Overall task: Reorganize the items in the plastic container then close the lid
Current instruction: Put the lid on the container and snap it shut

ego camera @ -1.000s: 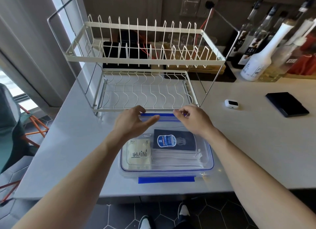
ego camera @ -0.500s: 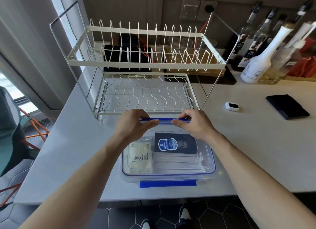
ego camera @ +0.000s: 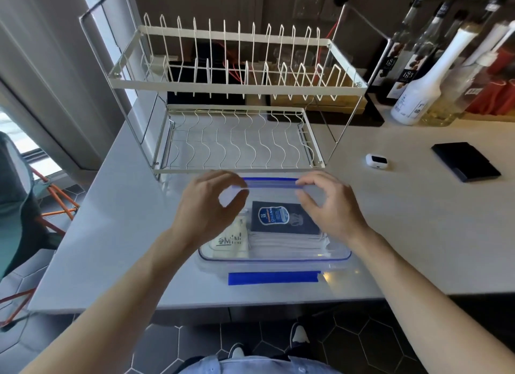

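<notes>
A clear plastic container (ego camera: 345, 255) with blue trim sits at the counter's near edge, its transparent lid resting on top. Inside lie a cream pouch (ego camera: 231, 244) on the left, and a dark blue packet (ego camera: 281, 217) on a stack of white sachets (ego camera: 287, 245). The far blue latch (ego camera: 270, 183) is pinched at its left end by my left hand (ego camera: 203, 212) and at its right end by my right hand (ego camera: 331, 209). The near blue latch (ego camera: 274, 278) lies flat, sticking out toward me.
A two-tier white wire dish rack (ego camera: 237, 86) stands just behind the container. Bottles (ego camera: 418, 94) line the back right. A small white device (ego camera: 376, 160) and a black wallet (ego camera: 465, 161) lie on the counter to the right. Orange stool legs (ego camera: 55, 206) show at left.
Both hands came down from hovering over the far latch and closed their fingertips on its two ends. The container has not shifted.
</notes>
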